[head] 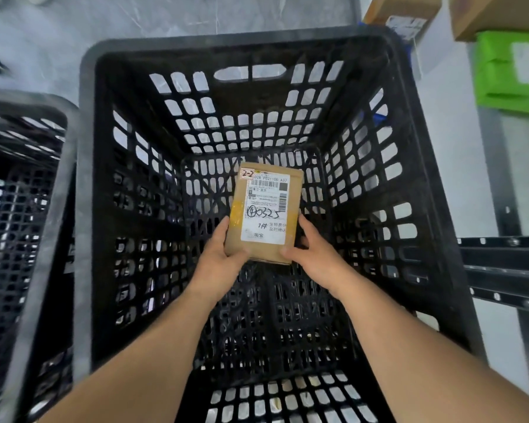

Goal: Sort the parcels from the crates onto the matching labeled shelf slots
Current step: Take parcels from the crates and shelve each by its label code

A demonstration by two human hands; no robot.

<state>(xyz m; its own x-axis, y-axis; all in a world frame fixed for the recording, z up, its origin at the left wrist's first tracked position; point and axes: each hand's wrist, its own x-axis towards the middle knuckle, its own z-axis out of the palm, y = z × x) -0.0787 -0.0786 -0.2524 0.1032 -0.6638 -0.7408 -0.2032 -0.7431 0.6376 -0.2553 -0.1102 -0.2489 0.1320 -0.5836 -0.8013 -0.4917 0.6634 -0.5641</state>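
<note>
Item: parcel (264, 213), tagged 2-2, low inside the crate (86, 209). Long axis runs 12 to 6. My left hand (223, 254) grips its 7 o'clock corner, my right hand (310, 248) its 5 o'clock corner; both equally near. Lift looks straight up.

Deep black plastic crate (87, 209), walls and floor in a regular grid of rounded slots. Small tan cardboard parcel (266, 190): white printed label with black barcodes and black handwriting, yellow tape band across the left side, white corner tag edged red and marked "2-2" in red. Second black lattice crate (16, 209) at left. Pale grey marbled floor (74, 22). Bright green flat parcel (510, 71) and brown cardboard boxes (483, 16) at upper right.
</note>
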